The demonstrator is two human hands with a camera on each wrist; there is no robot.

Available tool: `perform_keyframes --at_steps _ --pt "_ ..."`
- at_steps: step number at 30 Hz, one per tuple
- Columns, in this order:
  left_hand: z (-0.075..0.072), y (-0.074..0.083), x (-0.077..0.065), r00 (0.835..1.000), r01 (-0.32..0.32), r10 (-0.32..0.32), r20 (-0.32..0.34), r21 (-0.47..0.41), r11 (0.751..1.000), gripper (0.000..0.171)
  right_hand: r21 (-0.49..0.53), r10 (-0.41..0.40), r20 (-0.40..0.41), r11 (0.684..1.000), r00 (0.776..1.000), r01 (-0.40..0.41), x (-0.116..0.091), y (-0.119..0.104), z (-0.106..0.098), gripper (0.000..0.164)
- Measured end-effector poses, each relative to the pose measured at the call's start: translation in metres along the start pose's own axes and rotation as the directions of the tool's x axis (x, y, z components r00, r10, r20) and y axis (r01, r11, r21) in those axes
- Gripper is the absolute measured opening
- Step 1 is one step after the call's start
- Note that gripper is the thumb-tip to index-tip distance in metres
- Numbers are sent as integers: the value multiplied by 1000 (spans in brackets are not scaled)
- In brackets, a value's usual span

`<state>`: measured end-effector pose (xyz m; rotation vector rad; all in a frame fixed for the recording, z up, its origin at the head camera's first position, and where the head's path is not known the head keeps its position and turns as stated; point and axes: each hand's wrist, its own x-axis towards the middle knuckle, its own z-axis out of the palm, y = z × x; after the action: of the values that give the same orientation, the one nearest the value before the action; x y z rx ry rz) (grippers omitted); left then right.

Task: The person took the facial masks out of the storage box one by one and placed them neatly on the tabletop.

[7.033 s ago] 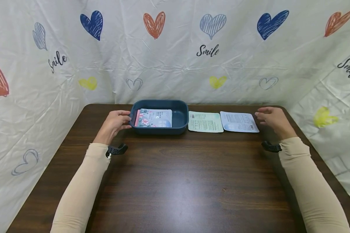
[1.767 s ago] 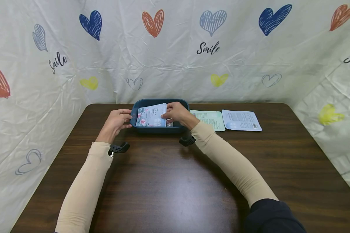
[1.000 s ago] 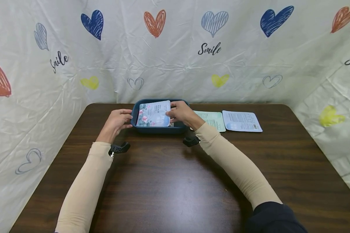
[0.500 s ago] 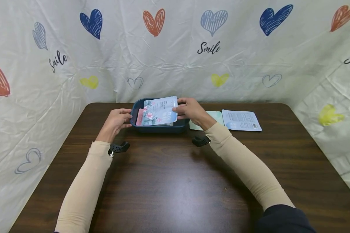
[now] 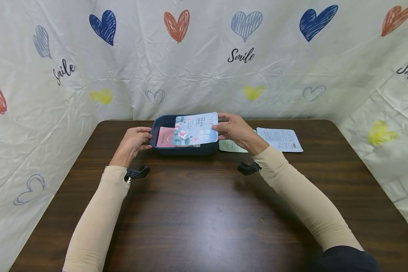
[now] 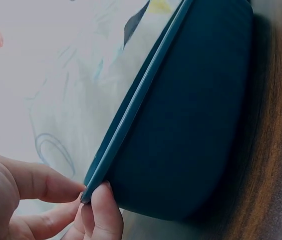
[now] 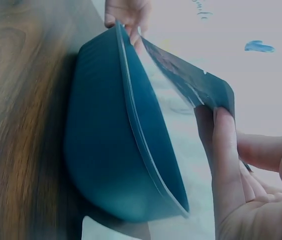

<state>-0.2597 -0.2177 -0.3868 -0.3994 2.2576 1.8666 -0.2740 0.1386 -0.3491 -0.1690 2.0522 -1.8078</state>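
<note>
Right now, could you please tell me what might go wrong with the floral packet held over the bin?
The right hand pinches the floral packet by one edge, so it may slip and fall into the blue bin.
The left hand grips the bin's rim at one end; a tug might shift it.
The pale green packet is partly hidden by the right hand, which might nudge it if lowered.

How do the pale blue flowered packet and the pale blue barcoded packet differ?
The flowered packet shows pink blossoms; the barcoded packet shows mostly lines of print. The flowered packet is held in the right hand above the dark blue oblong tub, while the barcoded packet lies flat on the brown wood-grain table. Both are roughly rectangular and pale blue.
</note>
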Motion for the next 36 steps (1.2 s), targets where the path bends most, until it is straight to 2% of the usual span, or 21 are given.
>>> perform_keyframes --at_steps 8,18,36 --pt "0 -1 2 1000 13 -13 -5 -8 1000 45 10 -17 -4 1000 1000 17 -18 4 -16 56" --pt "-2 -1 1 1000 12 -12 -4 -3 1000 44 19 -8 11 1000 1000 8 -40 12 -38 67" --pt "-2 -1 0 1000 21 -21 -7 0 1000 45 45 10 27 999 1000 -12 -78 27 -73 62"
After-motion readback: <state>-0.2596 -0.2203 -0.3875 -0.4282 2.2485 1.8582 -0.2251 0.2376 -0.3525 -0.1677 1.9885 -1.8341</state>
